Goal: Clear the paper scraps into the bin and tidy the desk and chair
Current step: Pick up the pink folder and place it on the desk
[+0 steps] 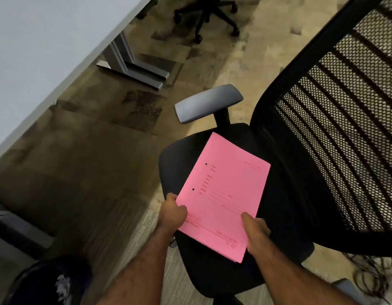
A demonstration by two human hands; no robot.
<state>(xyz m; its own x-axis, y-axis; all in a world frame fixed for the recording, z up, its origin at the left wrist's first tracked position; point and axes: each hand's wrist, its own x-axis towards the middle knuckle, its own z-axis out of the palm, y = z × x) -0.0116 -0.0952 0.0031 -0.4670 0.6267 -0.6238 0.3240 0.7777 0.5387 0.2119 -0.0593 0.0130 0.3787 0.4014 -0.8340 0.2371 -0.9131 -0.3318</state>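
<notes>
A pink file folder [223, 190] with printed lines and two punch holes is held just above the black seat [278, 194] of an office chair. My left hand [173, 214] grips the folder's near left edge. My right hand [254, 230] holds its near right corner, thumb on top. The chair has a black mesh backrest [344, 117] on the right and a grey armrest [208, 102] behind the folder. The white desk [47, 51] fills the upper left. A dark bin [52, 282] with pale scraps inside shows at the bottom left.
Grey metal desk legs [133, 69] stand on the patterned carpet under the desk. Another chair's wheeled base [206, 16] is at the top. Tangled dark cables [371, 276] lie on the floor at the lower right. A dark object [14, 230] sits at the left edge.
</notes>
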